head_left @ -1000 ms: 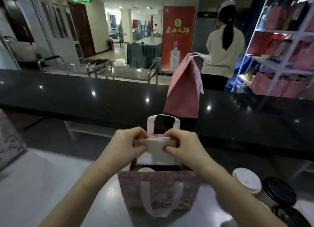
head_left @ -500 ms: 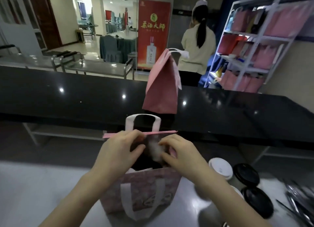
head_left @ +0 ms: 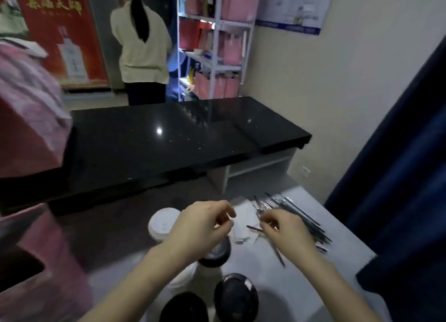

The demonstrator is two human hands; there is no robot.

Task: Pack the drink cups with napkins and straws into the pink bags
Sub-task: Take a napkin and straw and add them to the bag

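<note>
My right hand (head_left: 282, 227) is closed around a thin dark straw (head_left: 278, 255) at the near end of a pile of wrapped straws (head_left: 299, 215). My left hand (head_left: 205, 222) hovers beside it, fingers loosely curled and holding nothing. White napkins (head_left: 243, 219) lie between the two hands. Below the hands stand a white-lidded cup (head_left: 163, 222) and black-lidded cups (head_left: 235, 295); one more black lid (head_left: 217, 253) shows under my left wrist. The open pink bag (head_left: 48, 261) is blurred at the lower left. A second pink bag (head_left: 29, 119) stands on the black counter.
The raised black counter (head_left: 169, 138) runs behind the grey work surface (head_left: 301, 285). A dark blue curtain (head_left: 398, 177) hangs close on the right. Beyond the counter a person (head_left: 142, 44) faces away beside a white shelf (head_left: 217, 44) of pink bags.
The view has swung right. Both hands have let go of the napkin at the pink bag's mouth and moved right, over the cups, to the straws and napkins.
</note>
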